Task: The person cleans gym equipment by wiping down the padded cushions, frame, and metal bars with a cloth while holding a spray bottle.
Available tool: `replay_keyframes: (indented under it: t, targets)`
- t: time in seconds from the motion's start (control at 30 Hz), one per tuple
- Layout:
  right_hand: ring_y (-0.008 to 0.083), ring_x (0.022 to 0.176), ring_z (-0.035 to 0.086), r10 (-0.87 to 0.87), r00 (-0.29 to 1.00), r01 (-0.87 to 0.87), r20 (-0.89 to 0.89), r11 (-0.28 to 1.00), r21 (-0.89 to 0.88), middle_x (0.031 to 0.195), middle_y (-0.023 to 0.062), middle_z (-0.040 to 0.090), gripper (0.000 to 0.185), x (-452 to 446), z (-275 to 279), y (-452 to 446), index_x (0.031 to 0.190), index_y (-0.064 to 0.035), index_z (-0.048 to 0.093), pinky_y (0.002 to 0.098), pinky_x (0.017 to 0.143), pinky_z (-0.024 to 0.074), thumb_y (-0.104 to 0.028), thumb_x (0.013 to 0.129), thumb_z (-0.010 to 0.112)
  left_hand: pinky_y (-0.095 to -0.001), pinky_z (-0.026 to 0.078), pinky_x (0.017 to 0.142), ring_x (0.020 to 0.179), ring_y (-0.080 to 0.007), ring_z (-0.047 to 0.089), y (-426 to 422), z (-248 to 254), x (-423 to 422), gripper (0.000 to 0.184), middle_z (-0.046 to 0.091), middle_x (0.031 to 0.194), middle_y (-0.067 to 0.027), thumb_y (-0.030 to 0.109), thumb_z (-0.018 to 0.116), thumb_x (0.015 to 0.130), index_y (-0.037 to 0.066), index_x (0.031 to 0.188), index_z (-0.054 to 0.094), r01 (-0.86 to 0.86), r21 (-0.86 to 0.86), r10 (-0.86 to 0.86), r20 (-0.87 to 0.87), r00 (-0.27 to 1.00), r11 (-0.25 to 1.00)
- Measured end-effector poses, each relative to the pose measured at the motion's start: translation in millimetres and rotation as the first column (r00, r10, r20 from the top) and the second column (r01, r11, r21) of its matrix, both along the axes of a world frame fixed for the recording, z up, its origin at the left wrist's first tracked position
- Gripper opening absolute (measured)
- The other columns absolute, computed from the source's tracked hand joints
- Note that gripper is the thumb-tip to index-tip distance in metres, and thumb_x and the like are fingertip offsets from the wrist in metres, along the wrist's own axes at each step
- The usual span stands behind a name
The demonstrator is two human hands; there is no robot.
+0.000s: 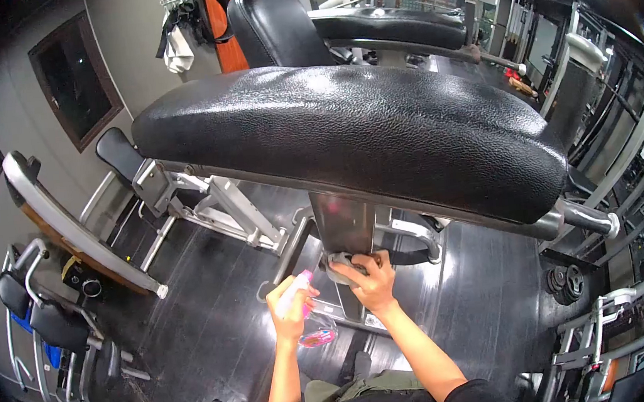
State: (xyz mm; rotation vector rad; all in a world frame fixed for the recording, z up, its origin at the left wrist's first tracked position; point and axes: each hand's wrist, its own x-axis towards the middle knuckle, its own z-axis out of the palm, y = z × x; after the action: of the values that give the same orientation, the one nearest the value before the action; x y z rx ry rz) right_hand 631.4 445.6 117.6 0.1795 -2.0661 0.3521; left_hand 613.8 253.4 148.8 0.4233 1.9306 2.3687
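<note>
My left hand (289,306) is closed around the neck of a spray bottle (318,338), which has a pink and white spray head and a see-through body with a colourful label. To its right, my right hand (375,281) presses a grey cloth (337,272) to the lower part of a metal post (344,226). Above both hands stretches a long black padded cushion (346,133) of a gym machine, carried by that post. Part of the cloth is hidden under my fingers.
A black backrest (274,27) rises behind the cushion. Other machines with silver frames (241,209) stand on the left, over a dark floor (206,289). Weight plates (565,284) sit at the right. Belts and a cloth hang on the back wall (129,49).
</note>
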Motion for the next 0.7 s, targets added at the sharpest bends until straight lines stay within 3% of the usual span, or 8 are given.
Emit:
replay_keyframes:
  t: [0.17, 0.23, 0.3, 0.43, 0.5, 0.57, 0.67, 0.7]
  targets:
    - [0.0206, 0.078, 0.05, -0.023, 0.986, 0.008, 0.165, 0.996, 0.091, 0.09, -0.0107, 0.057, 0.052, 15.7, -66.5, 6.0, 0.105, -0.0415, 0.072, 0.0292, 0.054, 0.0446, -0.012, 0.062, 0.067, -0.025, 0.048, 0.051, 0.054, -0.0133, 0.06, -2.8, -5.7, 14.9, 0.025, 0.067, 0.073, -0.014, 0.015, 0.051, 0.09, -0.007, 0.084, 0.063, -0.075, -0.054, 0.075, 0.0, 0.997, 0.996]
    - [0.0209, 0.079, 0.05, -0.002, 0.988, -0.015, 0.155, 0.994, 0.105, 0.09, -0.0098, 0.057, 0.054, 14.0, -55.3, 6.2, 0.104, -0.0401, 0.073, 0.0286, 0.056, 0.0452, -0.01, 0.06, 0.066, -0.0243, 0.047, 0.051, 0.055, -0.0117, 0.06, -6.6, -11.0, 20.2, 0.022, 0.068, 0.074, -0.0116, 0.013, 0.054, 0.09, -0.006, 0.086, 0.065, -0.079, -0.045, 0.08, 0.01, 0.997, 0.996]
    - [0.0213, 0.079, 0.05, 0.02, 0.992, -0.021, 0.121, 1.0, 0.006, 0.09, -0.0085, 0.057, 0.055, 12.5, -35.0, 5.2, 0.103, -0.0378, 0.074, 0.0301, 0.058, 0.0468, -0.008, 0.059, 0.064, -0.0236, 0.047, 0.052, 0.056, -0.0101, 0.06, -10.4, -14.0, 22.1, 0.02, 0.069, 0.075, -0.0091, 0.012, 0.057, 0.091, -0.005, 0.088, 0.067, -0.084, -0.04, 0.085, 0.015, 0.996, 0.996]
    - [0.0222, 0.079, 0.05, 0.041, 0.996, -0.047, -0.073, 0.996, -0.079, 0.091, -0.0047, 0.057, 0.053, -1.8, 19.0, -1.9, 0.099, -0.0326, 0.077, 0.0322, 0.066, 0.0444, -0.007, 0.054, 0.066, -0.0238, 0.047, 0.053, 0.056, -0.0098, 0.06, -10.1, -10.1, 28.3, 0.02, 0.069, 0.074, -0.0089, 0.012, 0.058, 0.092, -0.004, 0.087, 0.067, -0.115, -0.081, 0.119, 0.05, 0.992, 0.99]
    - [0.0211, 0.078, 0.051, 0.047, 0.997, -0.051, -0.063, 0.997, -0.065, 0.092, -0.0061, 0.058, 0.054, -2.0, 14.7, -3.0, 0.101, -0.0342, 0.076, 0.0312, 0.062, 0.0452, -0.007, 0.056, 0.065, -0.0239, 0.048, 0.053, 0.056, -0.0099, 0.06, -8.1, -5.5, 28.3, 0.019, 0.069, 0.074, -0.0088, 0.012, 0.058, 0.092, -0.004, 0.086, 0.067, -0.129, -0.083, 0.134, 0.06, 0.989, 0.988]
    - [0.0201, 0.077, 0.052, 0.055, 0.997, -0.057, -0.051, 0.997, -0.05, 0.093, -0.0076, 0.058, 0.055, 1.3, 2.0, -3.6, 0.102, -0.0358, 0.076, 0.0302, 0.058, 0.046, -0.007, 0.057, 0.064, -0.0242, 0.048, 0.053, 0.056, -0.0104, 0.06, -7.9, -4.3, 28.6, 0.018, 0.069, 0.073, -0.0087, 0.009, 0.057, 0.09, -0.004, 0.086, 0.068, -0.142, -0.094, 0.149, 0.067, 0.987, 0.985]
    - [0.0202, 0.078, 0.053, 0.043, 0.985, -0.039, 0.167, 0.999, -0.029, 0.094, -0.0066, 0.059, 0.054, 17.1, -51.4, 3.7, 0.102, -0.0357, 0.075, 0.0334, 0.06, 0.0487, -0.006, 0.057, 0.066, -0.0248, 0.047, 0.052, 0.056, -0.0108, 0.06, -10.0, -13.5, 28.1, 0.017, 0.069, 0.073, -0.0089, 0.006, 0.055, 0.087, -0.004, 0.085, 0.068, -0.143, -0.09, 0.148, 0.051, 0.988, 0.986]
    - [0.0202, 0.078, 0.053, 0.047, 0.985, -0.043, 0.165, 0.999, -0.028, 0.094, -0.0066, 0.059, 0.054, 23.6, -69.0, 5.5, 0.102, -0.0357, 0.075, 0.0334, 0.06, 0.0487, -0.006, 0.057, 0.066, -0.0248, 0.047, 0.052, 0.056, -0.0108, 0.06, -11.0, -15.7, 26.9, 0.017, 0.069, 0.073, -0.0089, 0.006, 0.055, 0.087, -0.004, 0.085, 0.068, -0.147, -0.089, 0.152, 0.049, 0.987, 0.985]
